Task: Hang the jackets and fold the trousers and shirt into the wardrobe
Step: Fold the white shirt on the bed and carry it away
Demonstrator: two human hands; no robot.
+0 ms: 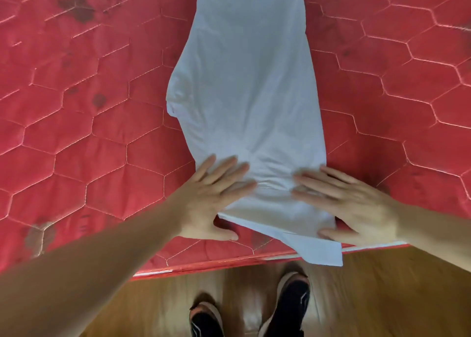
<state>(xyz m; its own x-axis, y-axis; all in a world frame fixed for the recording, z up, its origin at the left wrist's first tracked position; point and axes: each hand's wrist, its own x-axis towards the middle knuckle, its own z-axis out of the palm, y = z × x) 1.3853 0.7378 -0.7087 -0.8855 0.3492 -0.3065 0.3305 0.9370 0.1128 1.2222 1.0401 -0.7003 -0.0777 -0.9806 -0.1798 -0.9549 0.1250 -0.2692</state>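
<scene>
Both hands flat, fingers spread, left hand and right hand pressing near end of white shirt lengthwise on red mattress, fold step in hand; next likely pinching near hem, folding it toward far end.

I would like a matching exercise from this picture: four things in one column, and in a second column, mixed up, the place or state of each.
Things:
1. white shirt
2. left hand
3. mattress
4. shoes

Places or states:
A. red, quilted in hexagons
B. flat on the near left part of the shirt
C. on the wooden floor
D. laid out lengthwise on the mattress, near corner over the edge

Pairs: 1-D, 2-B, 3-A, 4-C
</scene>
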